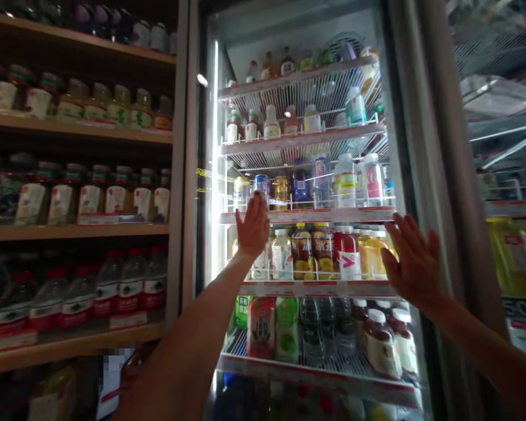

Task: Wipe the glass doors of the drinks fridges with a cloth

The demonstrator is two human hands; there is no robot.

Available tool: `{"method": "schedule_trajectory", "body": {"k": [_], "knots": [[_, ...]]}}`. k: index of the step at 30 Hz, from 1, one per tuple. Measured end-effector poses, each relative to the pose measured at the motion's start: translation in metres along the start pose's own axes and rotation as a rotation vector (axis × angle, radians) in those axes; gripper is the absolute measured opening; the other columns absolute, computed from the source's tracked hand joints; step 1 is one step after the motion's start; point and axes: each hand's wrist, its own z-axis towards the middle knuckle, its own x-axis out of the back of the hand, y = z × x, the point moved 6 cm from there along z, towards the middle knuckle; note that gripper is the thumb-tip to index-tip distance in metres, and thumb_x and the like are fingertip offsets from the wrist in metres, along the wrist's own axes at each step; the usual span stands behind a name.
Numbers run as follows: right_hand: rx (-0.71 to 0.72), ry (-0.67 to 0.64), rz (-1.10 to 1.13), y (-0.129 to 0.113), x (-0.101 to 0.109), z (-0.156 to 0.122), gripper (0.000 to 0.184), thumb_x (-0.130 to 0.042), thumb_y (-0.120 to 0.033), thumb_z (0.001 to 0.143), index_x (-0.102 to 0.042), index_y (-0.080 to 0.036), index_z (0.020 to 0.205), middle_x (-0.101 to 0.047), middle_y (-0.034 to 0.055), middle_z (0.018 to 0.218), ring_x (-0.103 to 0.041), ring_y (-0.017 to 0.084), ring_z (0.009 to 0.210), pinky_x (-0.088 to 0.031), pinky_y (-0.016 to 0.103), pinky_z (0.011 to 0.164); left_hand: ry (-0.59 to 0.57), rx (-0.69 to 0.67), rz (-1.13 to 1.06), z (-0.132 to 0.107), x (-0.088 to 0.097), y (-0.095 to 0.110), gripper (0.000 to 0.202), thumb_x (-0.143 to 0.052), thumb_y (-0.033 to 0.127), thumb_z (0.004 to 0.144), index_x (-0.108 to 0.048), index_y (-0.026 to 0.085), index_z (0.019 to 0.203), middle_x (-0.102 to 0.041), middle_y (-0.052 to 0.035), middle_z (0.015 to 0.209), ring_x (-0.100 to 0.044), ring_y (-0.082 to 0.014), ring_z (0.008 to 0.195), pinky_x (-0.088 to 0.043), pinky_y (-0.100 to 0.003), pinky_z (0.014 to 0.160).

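Note:
Both of my arms reach out toward a lit drinks fridge (307, 216). My left hand (253, 228) is raised, fingers up and stretched, in front of a shelf with cans such as a blue can (262, 185). My right hand (414, 266) is spread near the fridge's right frame (436, 175). Neither hand holds anything. Whether either palm touches the glass door (245, 58) I cannot tell. Behind the glass, a red-labelled bottle (347, 251) and brown tea bottles (313, 251) stand between my hands.
Wooden shelves (70, 234) on the left carry several rows of bottles, including red-capped water bottles (107, 280). Lower in the fridge are dark bottles with white caps (382, 345). More stocked racks, with yellow bottles (512, 251), stand at the right.

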Motion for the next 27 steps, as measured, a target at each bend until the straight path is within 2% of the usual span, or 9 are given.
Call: {"method": "schedule_trajectory", "body": {"k": [3,5,8,12,15,17,21,24,27], "knots": [[0.045,0.034,0.028,-0.02,-0.007,0.007,0.056,-0.039,-0.029,0.093,-0.024,-0.022,0.147,-0.036,0.0113,0.147,-0.037,0.03,0.134,-0.021,0.052,0.111,0.006,0.387,0.009,-0.04,0.019,-0.079,0.05,-0.026,0.024,0.092,-0.036,0.005,0.137,-0.029,-0.0237,0.146,-0.026,-0.0323,0.138,-0.011,-0.065,0.108],[0.084,0.049,0.046,-0.034,-0.013,0.012,0.057,-0.039,-0.029,0.093,-0.023,-0.022,0.147,-0.038,0.0114,0.146,-0.039,0.03,0.133,-0.023,0.053,0.11,0.004,0.564,-0.015,-0.074,0.027,-0.1,0.05,-0.027,0.024,0.092,-0.035,0.005,0.138,-0.027,-0.0231,0.147,-0.023,-0.0322,0.139,-0.01,-0.064,0.109],[0.095,0.015,0.107,-0.057,-0.026,0.018,0.057,-0.04,-0.028,0.092,-0.024,-0.021,0.147,-0.036,0.012,0.147,-0.037,0.031,0.134,-0.022,0.055,0.111,-0.032,0.557,-0.037,-0.104,0.026,-0.086,0.05,-0.027,0.024,0.093,-0.035,0.006,0.138,-0.028,-0.0222,0.147,-0.021,-0.0301,0.14,-0.011,-0.059,0.112],[0.153,-0.033,0.221,-0.103,-0.044,0.018,0.057,-0.041,-0.025,0.091,-0.025,-0.021,0.146,-0.035,0.0113,0.148,-0.031,0.029,0.137,-0.018,0.056,0.112,-0.112,0.368,-0.126,-0.103,0.009,-0.029,0.049,-0.031,0.028,0.092,-0.035,0.012,0.139,-0.029,-0.0154,0.149,-0.019,-0.0232,0.141,-0.02,-0.046,0.115],[0.25,-0.073,0.434,-0.145,-0.055,0.016,0.059,-0.039,-0.019,0.091,-0.021,-0.026,0.147,-0.036,0.0073,0.148,-0.032,0.024,0.137,-0.029,0.051,0.111,-0.103,0.166,-0.336,-0.089,0.0,0.019,0.056,-0.032,0.032,0.092,-0.022,0.016,0.145,-0.022,-0.0115,0.152,-0.01,-0.0209,0.143,-0.023,-0.044,0.115],[0.252,-0.095,0.588,-0.165,-0.062,0.016,0.061,-0.037,-0.015,0.091,-0.018,-0.03,0.147,-0.037,0.0042,0.147,-0.039,0.02,0.133,-0.041,0.043,0.105,-0.047,0.102,-0.532,-0.084,0.0,0.036,0.06,-0.031,0.033,0.093,-0.01,0.017,0.147,-0.018,-0.0117,0.154,-0.008,-0.0199,0.143,-0.022,-0.044,0.115],[0.169,-0.159,0.676,-0.194,-0.082,0.02,0.061,-0.032,-0.016,0.092,-0.013,-0.032,0.148,-0.049,0.0021,0.138,-0.053,0.018,0.12,-0.049,0.037,0.095,-0.012,0.124,-0.681,-0.094,0.0,0.025,0.066,-0.033,0.036,0.092,-0.002,0.017,0.148,-0.018,-0.0143,0.153,-0.017,-0.0203,0.142,-0.027,-0.043,0.114],[0.138,-0.209,0.497,-0.216,-0.098,0.022,0.058,-0.032,-0.021,0.092,-0.018,-0.029,0.148,-0.053,0.0053,0.134,-0.052,0.023,0.12,-0.039,0.045,0.104,-0.067,0.2,-0.461,-0.116,0.004,-0.01,0.069,-0.039,0.042,0.09,-0.01,0.016,0.147,-0.023,-0.017,0.151,-0.018,-0.0248,0.141,-0.025,-0.05,0.112],[0.138,-0.243,0.295,-0.237,-0.113,0.024,0.053,-0.038,-0.027,0.091,-0.032,-0.024,0.143,-0.046,0.008,0.141,-0.043,0.027,0.129,-0.025,0.05,0.11,-0.165,0.22,-0.198,-0.14,0.012,-0.042,0.066,-0.041,0.046,0.09,-0.02,0.016,0.145,-0.026,-0.0173,0.15,-0.019,-0.0265,0.141,-0.023,-0.053,0.111]]}}
